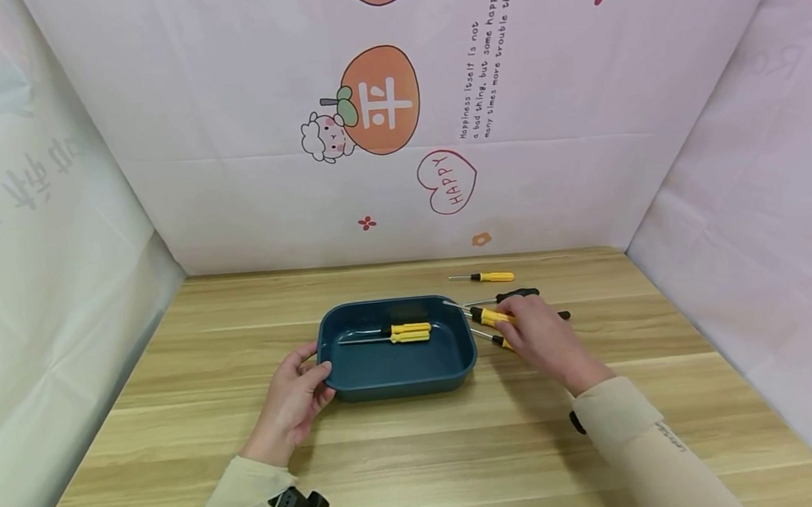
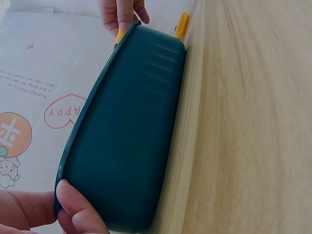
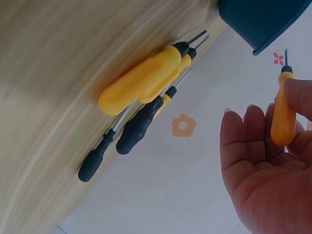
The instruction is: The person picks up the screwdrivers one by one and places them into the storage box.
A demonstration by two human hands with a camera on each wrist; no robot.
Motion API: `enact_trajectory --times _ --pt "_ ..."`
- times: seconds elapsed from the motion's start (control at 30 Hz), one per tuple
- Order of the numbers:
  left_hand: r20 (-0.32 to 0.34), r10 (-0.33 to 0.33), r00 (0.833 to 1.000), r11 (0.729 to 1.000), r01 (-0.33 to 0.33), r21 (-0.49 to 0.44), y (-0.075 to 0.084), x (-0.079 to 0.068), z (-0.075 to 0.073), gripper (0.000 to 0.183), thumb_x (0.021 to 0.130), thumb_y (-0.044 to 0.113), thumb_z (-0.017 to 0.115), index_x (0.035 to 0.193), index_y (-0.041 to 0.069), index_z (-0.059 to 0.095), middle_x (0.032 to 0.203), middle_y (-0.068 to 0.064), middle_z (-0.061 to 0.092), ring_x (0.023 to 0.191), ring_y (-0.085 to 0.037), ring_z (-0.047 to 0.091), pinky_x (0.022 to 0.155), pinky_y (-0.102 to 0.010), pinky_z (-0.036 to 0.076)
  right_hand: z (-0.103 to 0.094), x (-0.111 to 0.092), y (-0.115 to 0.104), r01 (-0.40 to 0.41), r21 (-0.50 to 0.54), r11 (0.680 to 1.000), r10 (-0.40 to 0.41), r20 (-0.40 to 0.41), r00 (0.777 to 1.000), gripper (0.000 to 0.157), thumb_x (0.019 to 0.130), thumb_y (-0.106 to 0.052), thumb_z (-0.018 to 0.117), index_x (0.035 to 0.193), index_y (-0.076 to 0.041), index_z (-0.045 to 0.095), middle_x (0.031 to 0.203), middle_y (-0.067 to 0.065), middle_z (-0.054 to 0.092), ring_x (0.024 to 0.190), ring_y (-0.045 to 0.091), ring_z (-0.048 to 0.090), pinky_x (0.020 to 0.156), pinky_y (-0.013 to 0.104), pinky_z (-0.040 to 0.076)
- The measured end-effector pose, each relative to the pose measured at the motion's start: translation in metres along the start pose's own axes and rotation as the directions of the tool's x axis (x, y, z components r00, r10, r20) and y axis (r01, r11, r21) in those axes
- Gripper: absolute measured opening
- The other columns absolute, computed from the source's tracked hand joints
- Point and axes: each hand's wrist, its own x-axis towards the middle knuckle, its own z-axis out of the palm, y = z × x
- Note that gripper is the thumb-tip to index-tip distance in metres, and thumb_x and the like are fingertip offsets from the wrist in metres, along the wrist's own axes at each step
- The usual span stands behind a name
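My left hand [image 1: 292,398] grips the left end of a dark teal rectangular box [image 1: 398,388], thumb over the rim. Inside the box lie two yellow-handled screwdrivers [image 1: 410,337], side by side with tips to the left. My right hand [image 1: 545,342] pinches a yellow screwdriver [image 3: 283,117] by its handle just off the box's right end; its tip points left over the rim. Below that hand, more screwdrivers lie on the table: a yellow one [image 1: 502,341] is partly hidden, and a black-handled one [image 1: 520,294] lies behind.
Another yellow screwdriver [image 1: 497,276] lies on the wooden table [image 1: 422,459] near the back wall. A ridged black handle [image 3: 95,161] shows in the right wrist view. Printed white cloth [image 1: 259,209] encloses the table at the back and both sides.
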Motion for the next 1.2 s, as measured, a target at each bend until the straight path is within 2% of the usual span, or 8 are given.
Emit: enact_trajectory --times 0.7,1.2 --pt "0.003 -0.008 1.0 1.0 0.008 -0.003 0.001 0.0 -0.001 0.05 0.108 0.008 0.053 0.156 0.009 0.04 0.101 -0.005 0.05 0.075 -0.01 0.058 0.067 -0.017 0.056 0.007 0.009 -0.014 0.016 0.008 1.0 -0.016 0.022 1.0 0.018 0.105 -0.021 0.063 0.116 -0.007 0.067 0.104 0.006 0.064 0.099 0.026 0.053 0.086 0.043 0.051" --pt "-0.001 0.001 1.0 1.0 -0.001 -0.002 -0.001 0.001 -0.001 0.05 0.108 0.008 0.053 0.156 0.007 0.039 0.101 -0.005 0.052 0.075 -0.01 0.058 0.068 -0.017 0.055 0.013 0.011 -0.025 0.039 0.006 0.999 -0.039 0.018 0.999 0.024 0.106 -0.025 0.062 0.124 -0.008 0.066 0.115 0.009 0.066 0.102 0.025 0.056 0.089 0.047 0.055"
